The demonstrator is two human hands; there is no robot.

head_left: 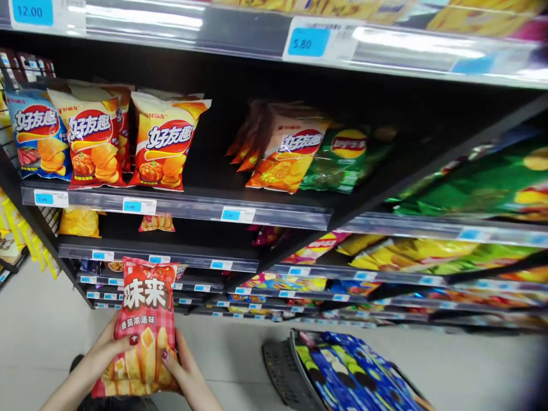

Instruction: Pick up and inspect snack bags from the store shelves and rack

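A red bag (148,311) is held by two hands, in front of the low shelves (188,260). It is gripped on one side by the left hand (105,349) and on the other by the right hand (186,365). Both hands are bent part way, as wide apart as the bag. The thumbs (122,345) are laid on its front, low down. The back is hidden, so the hold there cannot be told.

The big white words are left uncovered, so the bag can be read well like this. A soft, even hold seems best: if it is squeezed hard, the snacks may be cracked. The top should be kept off the shelves, so it is not bumped.

Higher up, chip bags (165,142) are stood on a shelf (188,211). On the floor (231,354), to the right, a basket (278,368) is filled with blue packs (351,371). It should be minded, so it is not kicked.
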